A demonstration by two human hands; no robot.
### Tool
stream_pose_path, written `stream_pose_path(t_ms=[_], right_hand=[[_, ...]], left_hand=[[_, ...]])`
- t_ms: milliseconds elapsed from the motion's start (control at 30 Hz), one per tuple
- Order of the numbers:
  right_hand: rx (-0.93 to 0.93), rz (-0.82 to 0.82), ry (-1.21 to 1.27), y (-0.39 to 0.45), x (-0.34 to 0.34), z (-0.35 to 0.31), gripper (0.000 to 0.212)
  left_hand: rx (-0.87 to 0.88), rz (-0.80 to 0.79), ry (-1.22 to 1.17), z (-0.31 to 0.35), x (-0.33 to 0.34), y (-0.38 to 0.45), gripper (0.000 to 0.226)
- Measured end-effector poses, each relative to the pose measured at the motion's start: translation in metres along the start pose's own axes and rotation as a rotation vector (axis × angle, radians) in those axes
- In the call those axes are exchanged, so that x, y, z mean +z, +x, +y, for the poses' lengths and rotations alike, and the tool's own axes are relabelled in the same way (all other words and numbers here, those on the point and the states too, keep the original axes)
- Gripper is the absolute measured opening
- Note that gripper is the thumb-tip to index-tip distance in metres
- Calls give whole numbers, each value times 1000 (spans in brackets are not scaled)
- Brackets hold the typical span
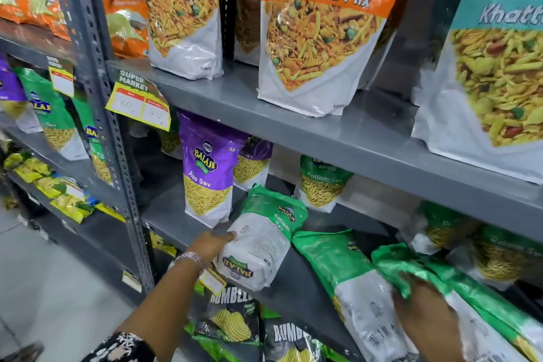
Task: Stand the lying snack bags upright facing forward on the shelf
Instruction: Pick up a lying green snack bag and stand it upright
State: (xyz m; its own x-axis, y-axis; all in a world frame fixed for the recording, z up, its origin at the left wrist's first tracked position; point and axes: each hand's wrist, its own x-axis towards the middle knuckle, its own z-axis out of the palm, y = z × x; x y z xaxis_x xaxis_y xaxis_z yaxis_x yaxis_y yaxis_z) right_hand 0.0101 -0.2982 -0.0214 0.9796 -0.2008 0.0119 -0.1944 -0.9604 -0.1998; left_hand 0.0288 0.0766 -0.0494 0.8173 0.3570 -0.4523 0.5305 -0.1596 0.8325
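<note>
Lower centre: left hand [216, 241] grips a green snack bag [261, 236], back side out, on the shelf [296, 288]. Lower right: right hand [423, 314] presses flat on another lying bag [349, 282]. Purple bag [207, 170] stands upright. Several remain lying.

Orange Tikha Mitha Mix bags [318, 29] stand on the upper shelf; a yellow price tag [138, 103] hangs from its edge.
</note>
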Motion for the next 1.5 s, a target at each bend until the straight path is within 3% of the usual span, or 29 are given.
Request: stream_pose_path(t_ms=[67, 100, 167, 200, 267, 333, 400, 433, 533, 633, 767, 967, 1133, 1300, 1500], right_hand=[[-128, 161, 185, -3, -5, -40, 32], [-208, 152, 296, -3, -6, -65, 27], [-285, -3, 545, 0, -3, -118, 22], [-265, -119, 674, 4, 2, -142, 18], [-187, -295, 801, 15, 17, -178, 13], [-106, -397, 720, 25, 28, -198, 21], [-6, -470, 633, 32, 42, -205, 29], [41, -480, 645, 38, 52, -205, 44], [124, -463, 777, 47, 71, -205, 73], [218, -428, 871, 50, 86, -205, 82], [226, -416, 1088, 55, 101, -191, 79], [256, -323, 1335, 47, 99, -165, 83], [298, -613, 1402, 35, 68, -147, 58], [25, -606, 1417, 35, 30, -155, 34], [-197, -463, 1463, 50, 28, -170, 45]], left_hand=[[-73, -71, -115, 2, 0, -1, 44], [-71, -81, -125, 3, 2, 0, 36], [-40, -56, -184, 3, 8, -2, 21], [-41, -42, -216, 4, 9, -7, 25], [-46, -45, -268, -2, 12, 2, 57], [-67, -104, -307, -13, 11, 15, 94], [-96, -149, -277, -20, 9, 24, 112], [-109, -168, -280, -18, 9, 21, 103], [-142, -221, -243, -12, 8, 13, 22], [-137, -261, -289, -13, 6, 9, 11], [-92, -303, -346, -19, 4, 14, 33], [43, -358, -422, -14, 20, 6, 35], [146, -427, -465, -23, 25, 2, 49], [296, -360, -452, -14, 16, 11, 67], [365, -253, -455, 5, 20, 30, 67]])
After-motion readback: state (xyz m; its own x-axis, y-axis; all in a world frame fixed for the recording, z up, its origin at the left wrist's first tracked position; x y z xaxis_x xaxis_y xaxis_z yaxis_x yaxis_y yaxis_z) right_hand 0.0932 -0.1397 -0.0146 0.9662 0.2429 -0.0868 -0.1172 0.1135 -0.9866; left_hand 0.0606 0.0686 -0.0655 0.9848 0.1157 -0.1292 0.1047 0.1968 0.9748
